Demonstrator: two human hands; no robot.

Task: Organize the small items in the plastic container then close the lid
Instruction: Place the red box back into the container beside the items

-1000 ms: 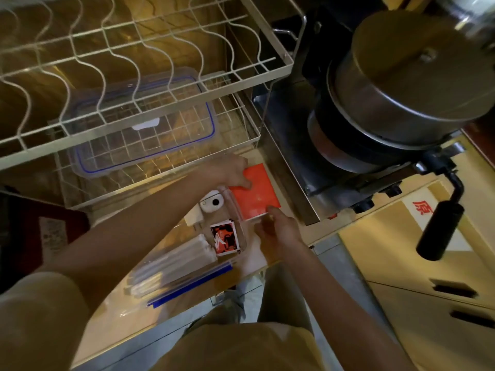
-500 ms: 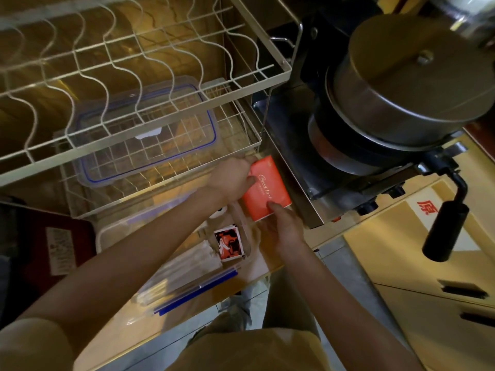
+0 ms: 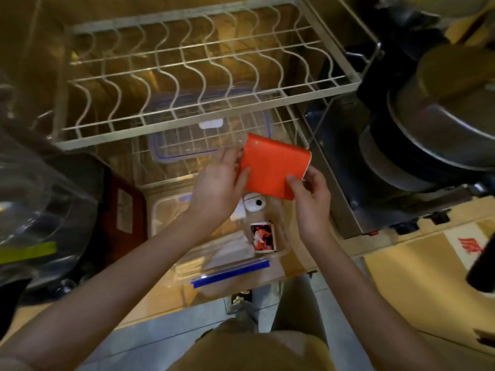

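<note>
Single head-worn wide-angle cam, no second view, so no overlap. Looks steeply down and forward from above the person's chest; their own torso fills the bottom edge. Both forearms run up from the lower corners to frame centre, close range. Wire dish rack (image 3: 203, 76) spans the top, a lidded pot (image 3: 450, 108) sits at the right edge, floor tiles (image 3: 150, 338) show below. Edges bow from lens distortion.

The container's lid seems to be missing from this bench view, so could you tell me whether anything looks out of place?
Yes: the clear lid lies apart on the wire rack's lower shelf, while the container below sits open.
</note>
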